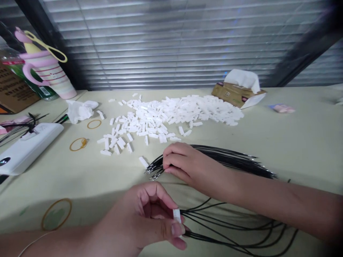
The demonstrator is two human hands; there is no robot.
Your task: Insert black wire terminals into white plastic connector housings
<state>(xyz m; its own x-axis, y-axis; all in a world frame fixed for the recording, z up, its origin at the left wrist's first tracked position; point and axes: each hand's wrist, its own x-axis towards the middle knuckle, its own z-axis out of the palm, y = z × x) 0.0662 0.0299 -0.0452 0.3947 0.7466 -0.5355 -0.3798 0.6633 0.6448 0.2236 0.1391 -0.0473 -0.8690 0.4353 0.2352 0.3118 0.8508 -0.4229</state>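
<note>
My left hand pinches a small white connector housing between thumb and fingers. Several black wires run out of its right side and loop across the table. Beyond it, my right hand is closed on the near end of a bundle of black wires. Silver crimped terminals show at the left tips of that bundle; how many wires the fingers grip is hidden. One loose white housing lies just left of the right hand.
A wide pile of white connector housings covers the table's back middle. Behind it sits a tissue pack. At left are rubber bands, a crumpled tissue, a white power-bank-like device and a striped tumbler.
</note>
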